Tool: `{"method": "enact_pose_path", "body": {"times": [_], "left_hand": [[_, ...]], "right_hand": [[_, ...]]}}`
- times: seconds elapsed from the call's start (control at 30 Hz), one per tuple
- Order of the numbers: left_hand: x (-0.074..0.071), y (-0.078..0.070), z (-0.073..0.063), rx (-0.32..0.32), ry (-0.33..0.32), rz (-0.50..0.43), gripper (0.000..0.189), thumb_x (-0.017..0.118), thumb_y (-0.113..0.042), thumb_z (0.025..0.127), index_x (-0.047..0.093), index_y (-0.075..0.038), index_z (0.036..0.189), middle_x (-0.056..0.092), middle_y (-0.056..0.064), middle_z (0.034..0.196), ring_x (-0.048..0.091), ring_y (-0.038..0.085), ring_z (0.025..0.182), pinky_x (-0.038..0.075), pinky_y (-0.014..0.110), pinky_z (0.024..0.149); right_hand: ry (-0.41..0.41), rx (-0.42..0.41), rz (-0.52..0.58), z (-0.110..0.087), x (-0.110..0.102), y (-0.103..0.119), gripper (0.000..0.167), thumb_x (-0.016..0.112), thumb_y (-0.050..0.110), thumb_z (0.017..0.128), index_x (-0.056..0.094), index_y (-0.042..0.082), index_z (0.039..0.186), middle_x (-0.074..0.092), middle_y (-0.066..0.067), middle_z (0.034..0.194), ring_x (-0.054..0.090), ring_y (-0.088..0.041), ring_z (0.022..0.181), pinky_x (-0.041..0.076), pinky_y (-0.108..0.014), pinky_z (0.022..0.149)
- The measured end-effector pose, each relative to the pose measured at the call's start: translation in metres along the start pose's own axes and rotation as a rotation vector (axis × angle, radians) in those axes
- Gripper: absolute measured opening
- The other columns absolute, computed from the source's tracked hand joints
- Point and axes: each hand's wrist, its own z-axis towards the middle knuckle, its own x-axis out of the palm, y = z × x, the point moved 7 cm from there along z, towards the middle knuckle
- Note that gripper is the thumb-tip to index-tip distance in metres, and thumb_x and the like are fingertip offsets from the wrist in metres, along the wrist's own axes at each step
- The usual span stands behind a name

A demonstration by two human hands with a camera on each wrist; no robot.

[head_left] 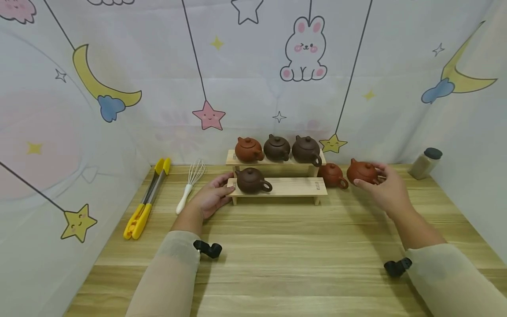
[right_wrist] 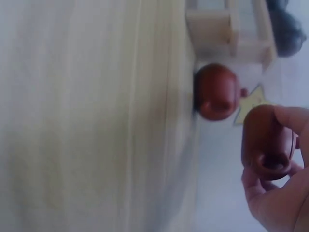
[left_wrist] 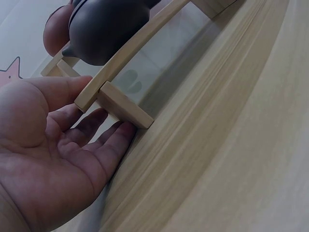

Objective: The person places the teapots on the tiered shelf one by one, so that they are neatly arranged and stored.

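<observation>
My left hand [head_left: 214,197] grips the left end of a two-tier wooden stand [head_left: 293,186], thumb on the lower board and fingers about its leg [left_wrist: 126,107]. A dark brown teapot [head_left: 251,180] sits at the left of that lower board. On the upper board stand an orange-brown teapot [head_left: 248,149] and two dark teapots [head_left: 277,148]. Right of the stand, my right hand [head_left: 386,189] holds a reddish-brown teapot [head_left: 362,172] by its sides, raised above the table in the right wrist view. Another red teapot [head_left: 332,175] rests on the table between it and the stand.
On the left of the table [head_left: 277,255] lie yellow-ended tongs [head_left: 147,199] and a white-handled whisk [head_left: 191,186]. A jar with a black lid [head_left: 425,163] stands at the back right. Printed cloth [head_left: 253,79] hangs behind and along both sides.
</observation>
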Motion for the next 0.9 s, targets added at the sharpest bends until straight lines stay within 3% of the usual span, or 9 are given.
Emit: {"method": "enact_pose_path", "body": {"times": [0.07,0.17,0.23,0.3,0.43,0.6,0.77,0.9], "left_hand": [[0.000,0.000,0.000,-0.001,0.000,-0.001,0.069,0.054,-0.010,0.111,0.022,-0.014,0.172,0.000,0.007,0.183,0.013,0.032,0.168,0.024,0.057,0.134],[0.000,0.000,0.001,0.000,0.002,-0.003,0.069,0.055,-0.010,0.111,0.022,-0.014,0.172,0.000,0.007,0.183,0.013,0.032,0.168,0.024,0.056,0.134],[0.000,0.000,0.002,0.001,0.003,-0.003,0.069,0.054,-0.010,0.111,0.022,-0.014,0.172,-0.001,0.008,0.183,0.013,0.032,0.168,0.024,0.056,0.134],[0.000,0.000,0.002,0.002,0.003,-0.001,0.069,0.054,-0.009,0.111,0.022,-0.014,0.172,-0.001,0.008,0.183,0.013,0.032,0.168,0.024,0.056,0.134],[0.001,-0.001,0.001,-0.002,0.004,0.003,0.070,0.054,-0.010,0.111,0.021,-0.014,0.172,-0.001,0.008,0.183,0.014,0.032,0.168,0.024,0.056,0.134],[0.002,-0.001,0.000,-0.002,0.006,0.000,0.070,0.054,-0.010,0.111,0.021,-0.014,0.173,-0.001,0.008,0.183,0.013,0.032,0.168,0.024,0.056,0.134],[0.001,-0.001,-0.001,-0.002,0.001,0.000,0.069,0.053,-0.008,0.112,0.020,-0.014,0.173,-0.002,0.008,0.183,0.012,0.032,0.168,0.023,0.056,0.134],[0.001,0.000,-0.001,0.002,0.007,0.001,0.069,0.053,-0.008,0.112,0.019,-0.013,0.173,-0.002,0.008,0.183,0.012,0.032,0.168,0.022,0.056,0.135]], "right_hand": [[-0.003,-0.020,0.010,-0.008,0.002,0.007,0.098,0.079,0.052,0.095,0.031,0.008,0.168,0.041,-0.028,0.166,0.045,-0.051,0.149,0.047,-0.064,0.116],[-0.002,-0.053,0.011,-0.020,0.007,0.018,0.094,0.082,0.051,0.093,0.037,0.012,0.166,0.047,-0.025,0.163,0.051,-0.047,0.145,0.056,-0.046,0.105],[0.012,-0.062,0.017,-0.026,0.011,0.023,0.093,0.082,0.051,0.093,0.038,0.013,0.166,0.048,-0.024,0.162,0.053,-0.045,0.144,0.057,-0.036,0.100],[0.032,-0.064,0.027,-0.032,0.017,0.028,0.094,0.082,0.052,0.093,0.037,0.013,0.166,0.048,-0.023,0.162,0.053,-0.044,0.144,0.057,-0.033,0.099],[0.076,-0.065,0.060,-0.044,0.029,0.039,0.096,0.082,0.052,0.093,0.036,0.012,0.166,0.048,-0.022,0.162,0.053,-0.044,0.144,0.057,-0.041,0.107],[0.128,-0.073,0.106,-0.055,0.046,0.054,0.094,0.084,0.050,0.092,0.037,0.014,0.166,0.050,-0.018,0.160,0.056,-0.040,0.143,0.058,-0.030,0.103],[0.163,-0.092,0.131,-0.062,0.065,0.066,0.094,0.084,0.049,0.092,0.037,0.015,0.166,0.052,-0.017,0.159,0.052,-0.037,0.146,0.051,-0.052,0.116],[0.179,-0.109,0.155,-0.064,0.079,0.074,0.091,0.086,0.044,0.092,0.040,0.015,0.164,0.054,-0.016,0.157,0.051,-0.036,0.147,0.048,-0.055,0.119]]}}
